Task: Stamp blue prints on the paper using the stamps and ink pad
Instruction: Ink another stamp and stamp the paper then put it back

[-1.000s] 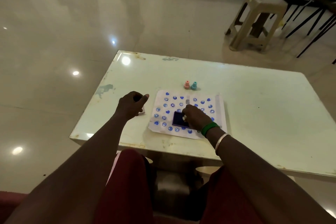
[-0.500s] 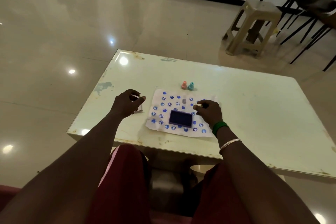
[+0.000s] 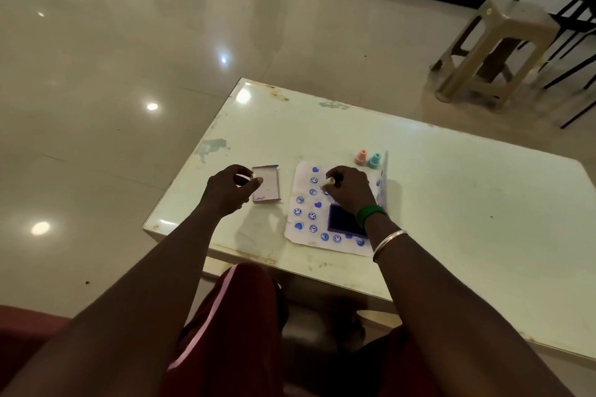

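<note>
A white paper [image 3: 304,222] covered with several blue smiley and heart prints lies on the table. The dark blue ink pad [image 3: 343,222] rests on its near part. My right hand [image 3: 350,188] is shut on a small pale stamp [image 3: 327,184], held over the paper's far middle. My left hand [image 3: 230,192] hovers left of the paper with fingers curled, pinching a small pale object I cannot make out. A pink stamp [image 3: 361,157] and a teal stamp [image 3: 374,160] stand upright at the paper's far edge.
The ink pad's open lid [image 3: 266,184] lies on the pale table [image 3: 451,203] beside my left hand. The table's near edge runs just above my red-clad knees. A plastic stool [image 3: 493,51] and black chair legs stand on the glossy floor at far right.
My right hand lifted off the ink pad with the stamp, went to the paper's right side, then swung left over its far middle. My left hand drew slightly away from the lid.
</note>
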